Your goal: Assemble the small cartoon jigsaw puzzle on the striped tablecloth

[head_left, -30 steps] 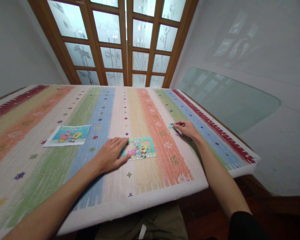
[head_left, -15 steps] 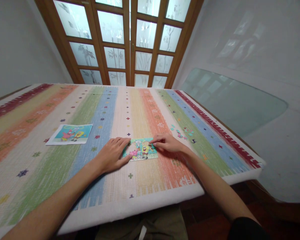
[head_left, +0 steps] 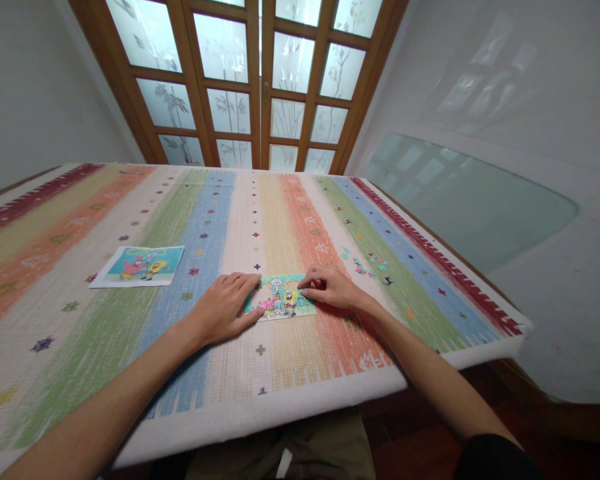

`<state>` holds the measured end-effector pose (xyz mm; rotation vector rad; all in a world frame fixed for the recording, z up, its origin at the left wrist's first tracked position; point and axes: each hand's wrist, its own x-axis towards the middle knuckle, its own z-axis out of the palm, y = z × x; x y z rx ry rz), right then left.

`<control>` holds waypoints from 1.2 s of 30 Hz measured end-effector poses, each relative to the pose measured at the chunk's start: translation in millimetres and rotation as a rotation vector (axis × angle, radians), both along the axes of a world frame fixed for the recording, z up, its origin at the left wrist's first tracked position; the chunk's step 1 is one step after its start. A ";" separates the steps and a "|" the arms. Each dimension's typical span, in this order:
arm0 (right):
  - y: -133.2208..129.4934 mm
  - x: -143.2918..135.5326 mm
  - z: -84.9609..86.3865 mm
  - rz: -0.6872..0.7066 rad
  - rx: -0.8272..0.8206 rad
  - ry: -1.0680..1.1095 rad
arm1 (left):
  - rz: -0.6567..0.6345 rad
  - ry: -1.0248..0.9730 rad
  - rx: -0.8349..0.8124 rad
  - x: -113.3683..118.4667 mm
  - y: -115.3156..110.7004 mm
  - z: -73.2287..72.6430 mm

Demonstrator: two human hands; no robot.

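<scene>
A partly assembled jigsaw puzzle (head_left: 279,308) with cartoon figures lies on the striped tablecloth in front of me, gaps showing the cloth within it. My left hand (head_left: 229,303) rests open over its left edge, thumb on the lower left part and fingers stretched along the upper left. At the right side of the puzzle, my right hand (head_left: 331,287) is closed in a pinch, thumb and index finger together on a small puzzle piece (head_left: 303,291) at the inner gap. The fingers hide part of that piece and the puzzle's right edge.
Several loose puzzle pieces (head_left: 364,267) are scattered to the right, beyond my right hand. A printed reference picture (head_left: 139,267) lies flat on the left. The striped tablecloth (head_left: 180,390) covers the table to its near edge. Wooden glass-paned doors (head_left: 257,100) stand behind it.
My right fingers have shifted very slightly at the puzzle's right side, curling a little more. My left hand keeps its place. The view has tilted a touch.
</scene>
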<state>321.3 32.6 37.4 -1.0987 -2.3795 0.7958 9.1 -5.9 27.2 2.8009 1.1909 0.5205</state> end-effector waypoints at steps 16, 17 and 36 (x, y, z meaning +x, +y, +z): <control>-3.5 -6.0 1.1 -0.034 0.027 -0.043 | 0.004 0.015 0.005 1.6 -1.4 2.0; -3.7 -6.2 0.9 -0.032 0.034 -0.043 | 0.004 0.017 0.004 1.5 -1.5 2.2; 0.4 3.4 -6.1 -0.035 -0.030 0.103 | -0.001 0.021 0.025 -0.6 0.5 -0.6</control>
